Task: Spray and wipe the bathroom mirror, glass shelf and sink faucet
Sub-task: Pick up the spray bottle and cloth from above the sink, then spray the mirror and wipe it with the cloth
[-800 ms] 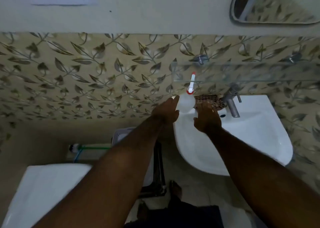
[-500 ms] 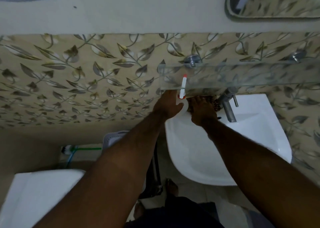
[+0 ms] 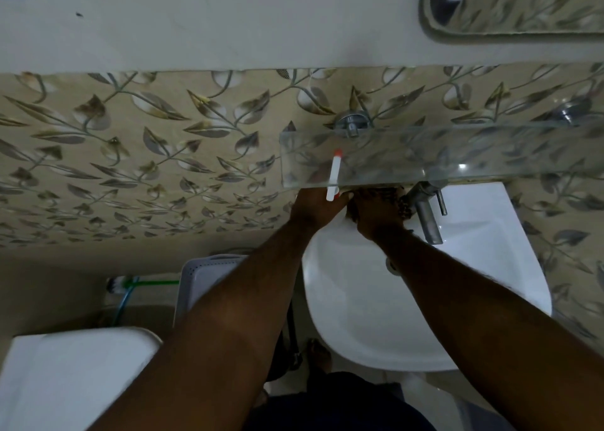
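A spray bottle stands on the back left rim of the white sink (image 3: 425, 316). Only its white trigger head with a red tip (image 3: 335, 175) shows, rising in front of the glass shelf (image 3: 474, 149). My left hand (image 3: 315, 208) is wrapped round the bottle's body, which it hides. My right hand (image 3: 376, 216) is closed over a dark patterned cloth (image 3: 404, 205) lying beside the metal faucet (image 3: 428, 216); its fingertips are under the shelf's edge. The mirror (image 3: 523, 2) hangs at the top right.
The leaf-patterned tiled wall runs behind the shelf. A white toilet cistern (image 3: 65, 381) sits at the lower left. Between it and the sink are a white plastic basket (image 3: 202, 277) and a brush with a green handle (image 3: 147, 282). My foot (image 3: 320, 354) is below the sink.
Both hands have reached further back under the shelf. My left hand has closed round the spray bottle and my right hand has come down onto the cloth.
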